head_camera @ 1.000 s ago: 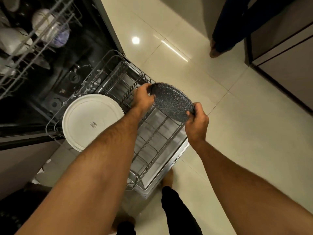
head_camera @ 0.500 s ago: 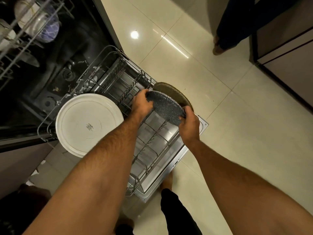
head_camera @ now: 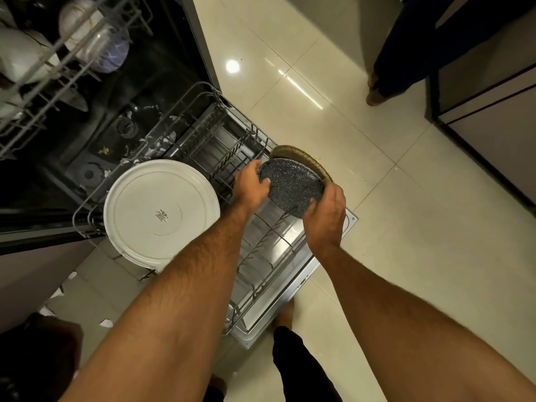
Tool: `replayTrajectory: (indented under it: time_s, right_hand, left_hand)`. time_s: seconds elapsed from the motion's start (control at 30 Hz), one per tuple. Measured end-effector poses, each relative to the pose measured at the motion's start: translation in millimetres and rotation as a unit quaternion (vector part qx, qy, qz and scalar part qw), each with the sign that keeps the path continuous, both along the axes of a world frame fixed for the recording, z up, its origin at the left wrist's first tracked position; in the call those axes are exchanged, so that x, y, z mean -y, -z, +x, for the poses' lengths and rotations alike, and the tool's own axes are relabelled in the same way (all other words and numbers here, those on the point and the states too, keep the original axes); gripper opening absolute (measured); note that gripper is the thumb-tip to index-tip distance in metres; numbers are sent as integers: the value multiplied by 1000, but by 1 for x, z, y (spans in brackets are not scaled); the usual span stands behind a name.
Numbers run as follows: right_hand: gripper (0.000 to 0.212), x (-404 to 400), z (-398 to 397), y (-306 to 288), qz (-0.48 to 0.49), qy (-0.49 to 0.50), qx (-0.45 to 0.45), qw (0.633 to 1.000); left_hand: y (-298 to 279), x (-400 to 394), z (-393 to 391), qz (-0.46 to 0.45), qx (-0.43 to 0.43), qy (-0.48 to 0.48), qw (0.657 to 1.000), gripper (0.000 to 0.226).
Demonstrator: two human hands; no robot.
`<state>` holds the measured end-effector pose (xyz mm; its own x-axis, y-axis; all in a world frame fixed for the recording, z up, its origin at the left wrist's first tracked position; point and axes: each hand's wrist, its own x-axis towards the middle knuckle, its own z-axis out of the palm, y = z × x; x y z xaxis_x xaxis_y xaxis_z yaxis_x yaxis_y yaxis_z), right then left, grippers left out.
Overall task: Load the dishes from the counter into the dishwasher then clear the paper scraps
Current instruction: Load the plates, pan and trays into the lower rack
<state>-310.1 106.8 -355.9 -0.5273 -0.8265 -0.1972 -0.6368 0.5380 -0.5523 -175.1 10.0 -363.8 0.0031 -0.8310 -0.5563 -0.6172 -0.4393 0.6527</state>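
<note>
A small dark maker's stamp sits at the centre of the white plate's underside, left of frame centre; its lettering is too small to read.

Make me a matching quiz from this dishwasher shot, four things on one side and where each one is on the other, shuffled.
Things:
1. speckled dark plate
2. white plate
3. brown plate
4. paper scraps

Places:
A. on the floor, left of the lower rack
B. just behind the speckled plate
C. standing at the rack's left end
D. held by left hand and right hand

Pairs: 1-D, 2-C, 3-B, 4-A
</note>
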Motion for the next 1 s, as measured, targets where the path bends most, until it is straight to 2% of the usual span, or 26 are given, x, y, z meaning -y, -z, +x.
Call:
replayTrajectory:
  time_s: [0.1,0.2,0.37,0.5,0.8,1.0]
  right_hand:
    - [58,-3,11,-13,16,-13,-18,1000]
    - [60,-9,31,-39,43,-62,-29,997]
    - [58,-19,75,-79,52,-178,-70,980]
    - [62,-28,135,-135,26,-287,-128,949]
    - [66,-69,292,-275,-76,-453,-213,862]
    - [62,-98,412,-361,-157,-538,-222,798]
  left_hand:
    - [-15,-9,14,-43,23,17,999,45]
    - [-40,-25,40,-97,98,68,988,45]
    - [-84,-61,101,-182,251,145,939,53]
    - [-138,-96,175,-187,355,164,901,61]
    - [-298,-188,331,-240,419,68,873,57]
    - [-393,-254,441,-279,444,-21,851,61]
